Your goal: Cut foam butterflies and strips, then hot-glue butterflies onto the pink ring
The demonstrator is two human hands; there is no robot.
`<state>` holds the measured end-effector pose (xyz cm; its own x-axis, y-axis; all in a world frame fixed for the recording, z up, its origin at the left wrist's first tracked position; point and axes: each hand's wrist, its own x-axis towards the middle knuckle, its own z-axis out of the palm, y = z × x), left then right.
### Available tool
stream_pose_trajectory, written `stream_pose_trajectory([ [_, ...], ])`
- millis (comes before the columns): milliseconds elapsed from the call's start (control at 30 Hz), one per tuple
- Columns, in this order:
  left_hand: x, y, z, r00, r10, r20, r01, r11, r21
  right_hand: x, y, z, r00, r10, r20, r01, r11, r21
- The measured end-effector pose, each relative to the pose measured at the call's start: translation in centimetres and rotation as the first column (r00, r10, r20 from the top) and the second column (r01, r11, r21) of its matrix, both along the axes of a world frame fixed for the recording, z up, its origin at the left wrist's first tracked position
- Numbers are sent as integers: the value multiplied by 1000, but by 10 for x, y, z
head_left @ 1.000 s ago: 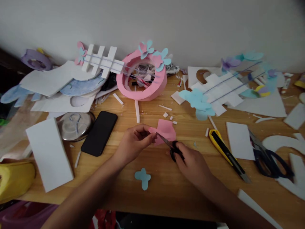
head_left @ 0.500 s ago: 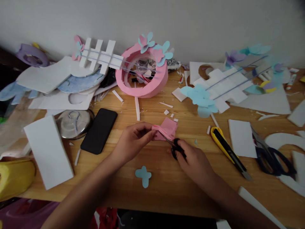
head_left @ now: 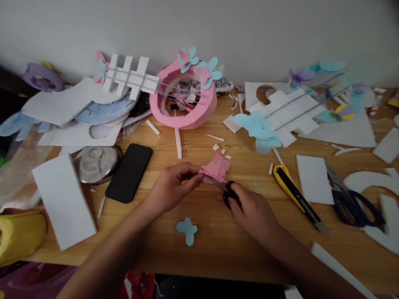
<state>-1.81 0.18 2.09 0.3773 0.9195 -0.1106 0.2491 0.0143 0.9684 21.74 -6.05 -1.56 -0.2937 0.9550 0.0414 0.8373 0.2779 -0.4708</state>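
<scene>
Pink paper [head_left: 220, 166] is pinched at its left edge between the thumb and fingers of my left hand [head_left: 176, 187]. My right hand [head_left: 254, 205] has its fingers in the black handles of small scissors [head_left: 229, 193]. The blades point left and lie against the pink paper, near my left fingertips. A light blue paper shape [head_left: 187, 230] with rounded lobes lies on the table below my hands. Behind them stands a pink ring [head_left: 183, 120] with blue and pink paper flowers on its rim.
A black phone [head_left: 129, 173] and a white board [head_left: 64, 203] lie left. A yellow cutter [head_left: 294, 193], white card [head_left: 314, 179] and larger scissors [head_left: 358, 207] lie right. White foam pieces with purple strings [head_left: 296, 110] are at the back right.
The scissor blades look a little more exposed beside the pink paper, and the folded edge at my left fingertips has shifted slightly. The whole view has moved a little.
</scene>
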Motion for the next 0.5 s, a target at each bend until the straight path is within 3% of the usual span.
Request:
stream_pose_trajectory([
  [133, -1, 2, -2, 996, -17, 91, 23, 997, -72, 1, 1, 0, 1000, -9, -11, 8, 999, -37],
  [300, -4, 5, -1, 986, 84, 145, -78, 996, -42, 2, 2, 1, 1000, -16, 0, 16, 997, -76],
  [500, 4, 4, -6, 920, 116, 375, -28, 972, -233, 2, 5, 2, 998, -34, -62, 23, 985, -173],
])
